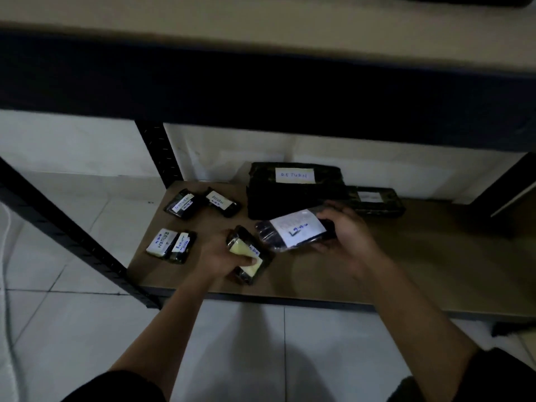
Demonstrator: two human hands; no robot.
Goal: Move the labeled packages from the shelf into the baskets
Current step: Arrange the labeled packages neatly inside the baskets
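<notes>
Black-wrapped packages gripped over the shelf [406, 256], yellow-labelled one [249, 258] in left hand [220, 256], white-labelled one [295, 232] in right hand [348, 230]; lift both level, labels up, clear of neighbours.

left hand [223, 256] gripping, right hand [345, 227] gripping (both outstretched)

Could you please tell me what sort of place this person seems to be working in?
Probably a small storeroom or parcel-sorting corner. A metal rack with a wooden shelf stands on a tiled floor, and black wrapped packages lie on it, one large package labelled RETURN.
</notes>
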